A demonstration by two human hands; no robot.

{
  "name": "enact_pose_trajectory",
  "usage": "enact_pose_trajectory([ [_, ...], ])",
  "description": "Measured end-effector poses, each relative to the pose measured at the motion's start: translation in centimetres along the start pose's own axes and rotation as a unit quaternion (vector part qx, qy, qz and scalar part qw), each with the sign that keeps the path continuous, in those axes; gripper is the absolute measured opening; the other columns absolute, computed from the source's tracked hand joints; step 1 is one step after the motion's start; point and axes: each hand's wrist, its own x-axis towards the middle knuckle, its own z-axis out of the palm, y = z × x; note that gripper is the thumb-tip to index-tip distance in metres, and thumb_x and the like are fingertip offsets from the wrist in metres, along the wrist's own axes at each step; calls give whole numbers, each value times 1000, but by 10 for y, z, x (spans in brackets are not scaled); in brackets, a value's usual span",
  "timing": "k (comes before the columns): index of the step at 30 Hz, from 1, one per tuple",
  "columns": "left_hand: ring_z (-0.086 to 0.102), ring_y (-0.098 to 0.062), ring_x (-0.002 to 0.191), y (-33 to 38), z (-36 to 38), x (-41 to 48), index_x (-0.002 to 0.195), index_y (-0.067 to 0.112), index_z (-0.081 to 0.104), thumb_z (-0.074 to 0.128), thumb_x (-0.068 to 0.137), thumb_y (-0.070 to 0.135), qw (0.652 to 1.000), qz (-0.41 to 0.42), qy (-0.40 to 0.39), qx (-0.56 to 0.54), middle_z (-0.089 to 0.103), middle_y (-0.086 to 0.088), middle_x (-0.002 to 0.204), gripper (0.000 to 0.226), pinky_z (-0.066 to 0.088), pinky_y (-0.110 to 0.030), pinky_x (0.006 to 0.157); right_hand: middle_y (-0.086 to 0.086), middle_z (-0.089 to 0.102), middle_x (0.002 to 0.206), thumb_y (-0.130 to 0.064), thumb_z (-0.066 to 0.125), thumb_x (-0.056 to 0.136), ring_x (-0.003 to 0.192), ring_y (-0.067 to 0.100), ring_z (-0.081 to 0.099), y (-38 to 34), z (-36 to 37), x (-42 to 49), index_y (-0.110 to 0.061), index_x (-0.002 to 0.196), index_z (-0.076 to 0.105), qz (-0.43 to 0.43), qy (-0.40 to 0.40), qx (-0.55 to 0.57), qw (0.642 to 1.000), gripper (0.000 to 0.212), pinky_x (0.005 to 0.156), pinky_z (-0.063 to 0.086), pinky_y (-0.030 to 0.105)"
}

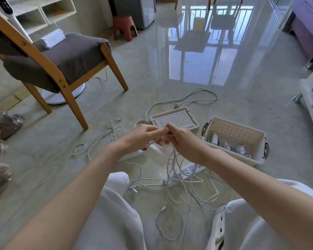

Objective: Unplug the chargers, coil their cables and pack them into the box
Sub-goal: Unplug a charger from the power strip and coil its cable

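Observation:
My left hand [143, 137] holds a white charger brick [157, 155] above the floor. My right hand [183, 139] meets it fingertip to fingertip and pinches the brick's white cable [172, 159], whose loops hang down from between the hands. A white power strip [190, 169] lies on the floor under the hanging loops. The open white box [260, 143] stands to the right with several coiled chargers [228, 144] inside. Its lid [174, 119] lies on the floor just beyond my hands.
Loose white cables [170, 184] tangle on the shiny floor between my knees and trail left [98, 141]. A wooden chair [61, 56] stands at the left with a white device on its seat. A red stool [125, 27] is further back. Bags [2, 127] lie far left.

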Motion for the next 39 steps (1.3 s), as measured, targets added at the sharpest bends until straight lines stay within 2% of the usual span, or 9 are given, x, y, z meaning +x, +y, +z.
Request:
enact_pose_trajectory([
  [5,48,-14,56,-17,-7,13,101,11,50,47,96,11,985,-120,106,62,54,-4,73,6,36,-21,46,-21,44,70,-11,37,98,61,-2,44,-12,-4,-2,-9,100,57,20,-4,14,1000,20,59,35,18],
  [9,50,-23,78,-27,-14,17,114,4,51,37,90,-9,970,-129,199,46,58,-17,103,31,38,-27,54,-4,63,86,-17,48,95,69,11,57,-23,-9,-10,-12,104,62,43,-140,-25,989,18,66,47,23],
  [12,48,-18,71,-19,-9,17,108,9,46,30,89,-13,968,-97,229,-29,54,-14,106,33,37,-24,49,-4,63,92,-23,57,90,79,12,57,-28,0,-19,-14,119,54,104,-244,-18,964,30,73,44,21],
  [15,45,-12,59,-6,1,13,108,10,43,31,98,-5,963,-60,221,-138,52,-14,105,21,39,-16,44,11,66,109,-25,63,87,96,20,63,-30,5,-17,-9,133,38,221,-260,251,906,54,94,47,33],
  [20,52,-15,63,5,18,9,123,7,43,45,96,-1,971,1,154,-185,53,-17,114,28,45,-19,50,16,64,114,-39,45,92,104,25,62,-21,-4,-1,-4,117,54,272,-45,579,767,45,94,48,32],
  [26,61,-17,89,7,20,7,134,6,40,55,87,-12,978,52,59,-194,55,-13,120,52,54,-22,76,10,66,98,-16,35,98,89,19,64,-15,-3,-4,-7,115,51,292,18,525,799,26,90,50,34],
  [30,66,-20,90,12,16,2,111,15,59,65,82,6,966,14,-69,-248,68,-9,98,31,52,-33,89,11,61,106,-9,36,96,93,22,59,-15,-7,-5,-13,110,48,235,14,393,889,20,90,48,28],
  [35,66,-22,79,11,16,6,119,4,51,48,96,19,945,-29,-1,-326,66,-13,97,28,57,-33,71,3,58,106,-20,43,97,91,10,60,-12,3,-10,-9,123,37,199,-4,380,903,28,79,47,15],
  [39,57,-22,70,19,14,8,122,-1,45,41,99,24,908,-18,59,-415,56,-13,86,34,56,-31,57,-5,62,92,-20,44,97,80,11,62,-14,14,-25,-11,116,42,162,-137,282,936,21,76,48,17],
])
